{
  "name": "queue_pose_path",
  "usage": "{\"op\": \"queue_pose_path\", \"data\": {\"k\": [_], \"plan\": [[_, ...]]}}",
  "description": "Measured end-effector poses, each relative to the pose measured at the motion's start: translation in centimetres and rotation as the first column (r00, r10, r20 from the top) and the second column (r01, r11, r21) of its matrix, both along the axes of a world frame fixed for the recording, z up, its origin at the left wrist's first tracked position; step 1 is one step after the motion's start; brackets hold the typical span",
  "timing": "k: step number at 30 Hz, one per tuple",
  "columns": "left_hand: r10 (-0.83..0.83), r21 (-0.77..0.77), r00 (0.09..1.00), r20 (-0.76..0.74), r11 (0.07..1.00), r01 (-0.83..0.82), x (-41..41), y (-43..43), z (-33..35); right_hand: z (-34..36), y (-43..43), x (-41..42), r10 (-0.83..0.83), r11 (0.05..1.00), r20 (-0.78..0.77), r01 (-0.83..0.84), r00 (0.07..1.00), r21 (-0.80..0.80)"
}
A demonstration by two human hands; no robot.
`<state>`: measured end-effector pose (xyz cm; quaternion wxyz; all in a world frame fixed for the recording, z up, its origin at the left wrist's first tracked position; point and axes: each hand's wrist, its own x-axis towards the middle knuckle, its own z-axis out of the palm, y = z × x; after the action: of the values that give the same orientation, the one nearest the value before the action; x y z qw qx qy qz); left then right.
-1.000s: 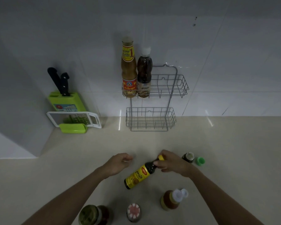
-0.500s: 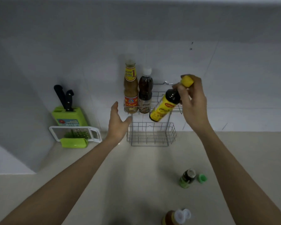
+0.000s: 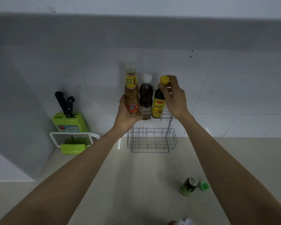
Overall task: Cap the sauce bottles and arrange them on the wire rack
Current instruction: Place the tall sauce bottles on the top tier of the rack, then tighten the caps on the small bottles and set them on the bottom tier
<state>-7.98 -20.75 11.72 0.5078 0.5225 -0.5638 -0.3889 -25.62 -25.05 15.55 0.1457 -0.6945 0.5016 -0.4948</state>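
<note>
A two-tier wire rack (image 3: pixel 152 140) hangs on the tiled wall. On its upper tier stand a tall brown sauce bottle (image 3: pixel 131 93), a dark bottle with a white cap (image 3: pixel 146 96) and a yellow-capped dark bottle (image 3: pixel 159 101). My right hand (image 3: pixel 174 98) grips the neck of the yellow-capped bottle, which stands upright in the tier. My left hand (image 3: pixel 126 114) holds the front left corner of the upper tier, fingers against the tall bottle's base. An uncapped small green-labelled bottle (image 3: pixel 189 186) stands on the counter with its green cap (image 3: pixel 204 186) beside it.
A green knife block (image 3: pixel 68 120) with two black-handled knives and a white-framed grater (image 3: pixel 75 140) sit at the left against the wall. The lower tier of the rack holds nothing. Another bottle's white flip cap (image 3: pixel 185 222) shows at the bottom edge.
My right hand carried the yellow-capped bottle from the counter up to the rack and stood it upright beside the white-capped bottle. My left hand rose and took hold of the upper tier.
</note>
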Motion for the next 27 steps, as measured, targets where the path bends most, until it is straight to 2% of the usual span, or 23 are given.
{"op": "queue_pose_path", "data": {"k": [5, 8, 10, 12, 15, 21, 25, 27], "plan": [[-0.011, 0.019, 0.999, 0.034, 1.000, 0.010, 0.2, 0.0, -0.1, -0.5, -1.0, -0.2, 0.015, 0.988, 0.026, -0.019, 1.000, 0.156], [-0.030, 0.032, 0.997, 0.069, 0.999, 0.028, 0.6, 0.0, -0.2, -1.2, -0.9, -1.4, 0.108, 0.973, 0.039, -0.114, 0.993, 0.202], [-0.034, 0.043, 0.996, 0.084, 0.999, 0.030, 0.8, 0.0, -0.3, -2.5, -0.7, -2.0, 0.201, 0.934, -0.004, -0.190, 0.980, 0.303], [-0.039, 0.047, 0.995, 0.091, 0.998, 0.035, 0.9, 0.1, -0.3, -4.2, -1.0, -2.3, 0.210, 0.897, -0.020, -0.185, 0.977, 0.401], [-0.041, 0.038, 0.994, 0.106, 0.999, 0.037, 0.9, 0.0, -0.5, -5.6, -1.2, -2.0, 0.151, 0.909, -0.016, -0.133, 0.988, 0.396], [-0.026, 0.000, 0.990, 0.137, 1.000, 0.026, 0.6, -0.2, -1.2, -6.3, -0.9, -1.6, 0.108, 0.930, -0.119, -0.058, 0.987, 0.364], [-0.078, 0.104, 0.980, 0.185, 0.993, 0.059, 0.5, 0.6, -0.8, -6.6, -0.9, -1.5, 0.101, 0.912, -0.105, -0.050, 0.989, 0.408], [-0.007, 0.095, 0.976, 0.219, 0.995, -0.015, 0.6, 1.8, -1.0, -6.6, -0.3, -1.2, 0.071, 0.924, -0.097, -0.029, 0.993, 0.380]]}}
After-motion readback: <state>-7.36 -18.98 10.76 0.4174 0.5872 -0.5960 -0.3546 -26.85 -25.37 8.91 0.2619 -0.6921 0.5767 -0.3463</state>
